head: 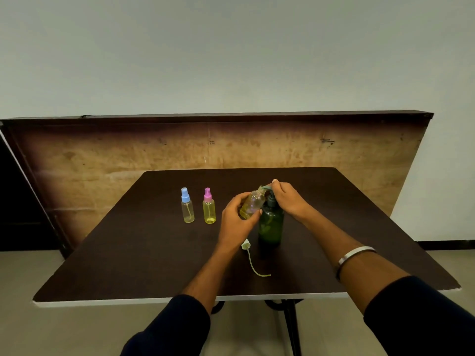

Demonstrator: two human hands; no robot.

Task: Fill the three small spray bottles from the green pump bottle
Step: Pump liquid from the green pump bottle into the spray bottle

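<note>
Just right of frame centre, the left hand (237, 217) grips the uncapped clear small spray bottle (253, 204), tilted so its open neck points up-right to the dark green pump bottle (271, 224)'s spout, which the right hand (286, 199)'s curled fingers press.

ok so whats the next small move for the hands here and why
Probably press the pump again. The left hand holds the uncapped bottle tilted with its mouth at the spout of the green pump bottle, the right hand sits on the pump head, and the small bottle looks only partly filled.
</note>
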